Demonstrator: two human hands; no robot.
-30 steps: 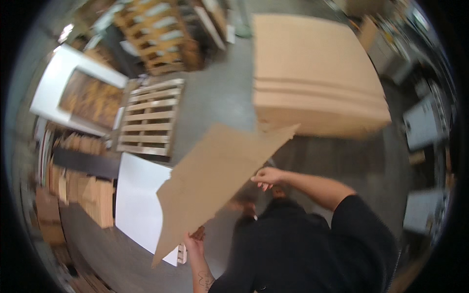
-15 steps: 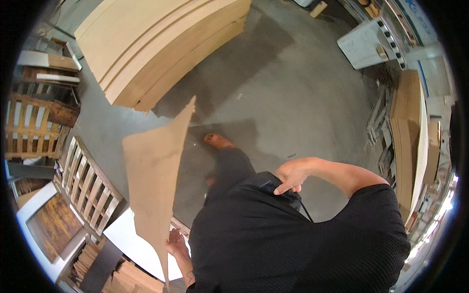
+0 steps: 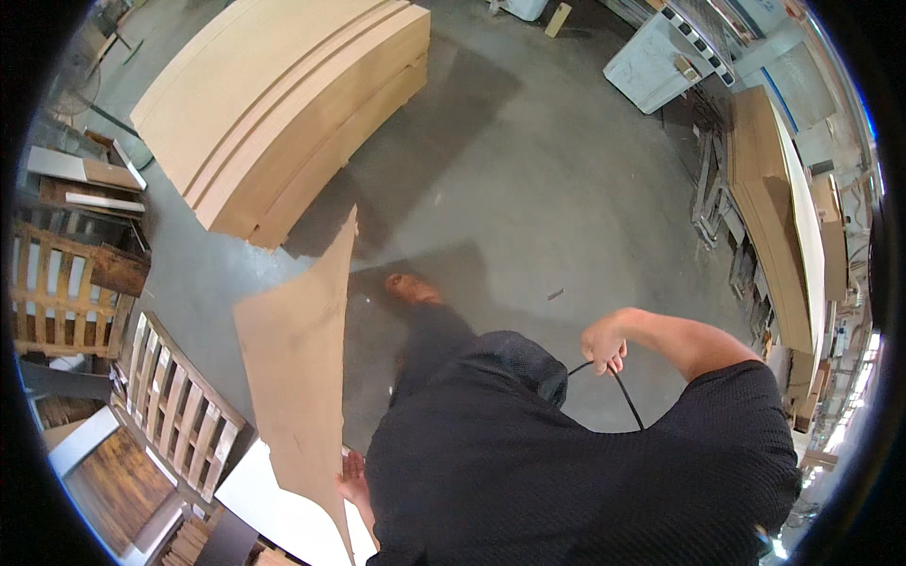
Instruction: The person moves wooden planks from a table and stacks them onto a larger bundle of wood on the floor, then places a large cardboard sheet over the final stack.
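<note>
A large brown sheet [image 3: 297, 377], like cardboard or thin board with a ragged edge, stands tilted along my left side. My left hand [image 3: 353, 479] is at its lower right edge, fingers against it; the sheet hides part of the hand. Out to the right of my body, my right hand [image 3: 606, 341] pinches a thin black cord [image 3: 627, 396]. One side of that cord runs down to the hem of my black shirt [image 3: 566, 472], the other toward the dark cloth over my raised thigh [image 3: 514, 358].
A thick stack of pale boards [image 3: 283, 123] stands ahead on the left. Wooden pallets [image 3: 179, 401] and a white panel [image 3: 269, 500] lie left. More brown sheets [image 3: 769, 208] lean along the right, with a white box-like cabinet [image 3: 651, 74] beyond. The grey concrete floor [image 3: 500, 208] lies between.
My right hand has moved right, away from the dark cloth at my thigh, and the cord now bends up to it. The stack and pallets sit lower in view; my left hand stays at the sheet.
</note>
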